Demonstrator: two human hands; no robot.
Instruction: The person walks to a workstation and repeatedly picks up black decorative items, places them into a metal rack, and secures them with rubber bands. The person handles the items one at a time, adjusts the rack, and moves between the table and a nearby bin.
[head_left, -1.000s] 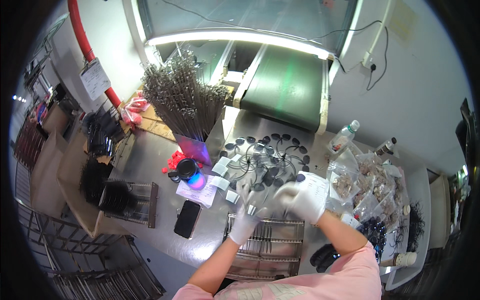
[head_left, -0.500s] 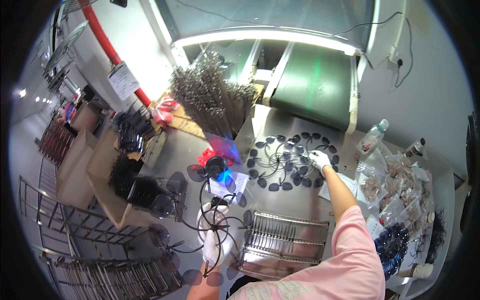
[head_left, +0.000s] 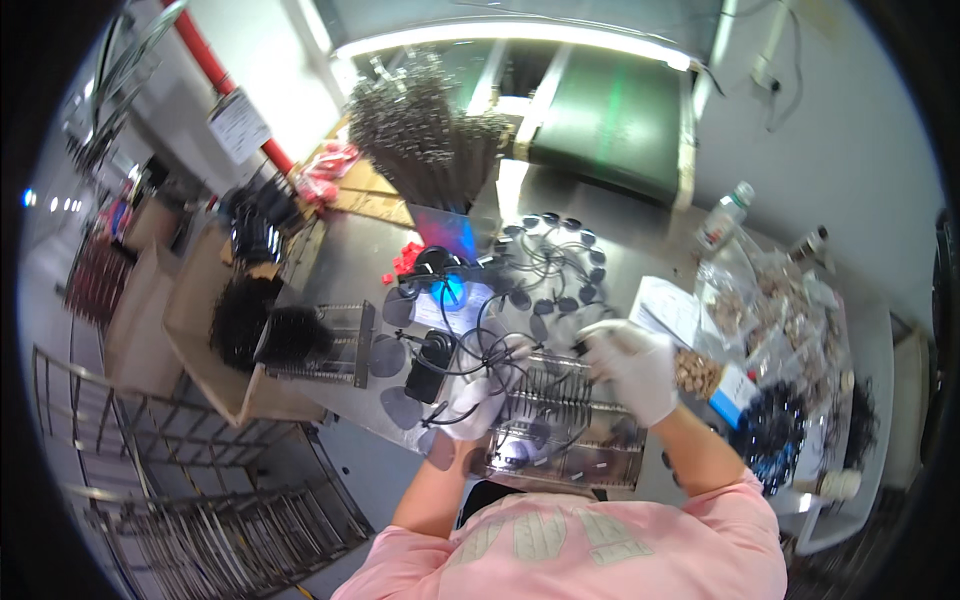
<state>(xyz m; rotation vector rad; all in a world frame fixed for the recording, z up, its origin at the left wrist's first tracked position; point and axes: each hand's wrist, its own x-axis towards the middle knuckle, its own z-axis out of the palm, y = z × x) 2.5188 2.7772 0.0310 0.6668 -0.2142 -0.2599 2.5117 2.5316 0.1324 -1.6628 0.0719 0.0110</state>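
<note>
In my gloved left hand (head_left: 472, 408) is a black wheel-shaped rack (head_left: 490, 362), its curved spokes spread out and dark lenses at their tips. The fingers are closed near its hub. My gloved right hand (head_left: 632, 372) is to the right of that rack, over the slotted metal tray (head_left: 610, 470). Its fingers are curled around something dark at the fingertips; blur hides what it is. Another wheel-shaped rack with lenses (head_left: 548, 262) lies flat on the metal table, beyond my hands. A small black box-like thing (head_left: 430, 368) shows beside the held rack.
A round black device (head_left: 445, 288) glows blue by the red pieces (head_left: 405, 260). Behind stands a big bundle of dark rods (head_left: 425, 150); a green conveyor belt (head_left: 610, 125) is beyond. Plastic bags (head_left: 770, 300) and a bottle (head_left: 725, 215) fill the right side. A bin (head_left: 200, 350) stands left.
My right hand has come back from the lenses on the table to beside the held rack. My left hand has shifted up and right with its rack. The whole view has tilted.
</note>
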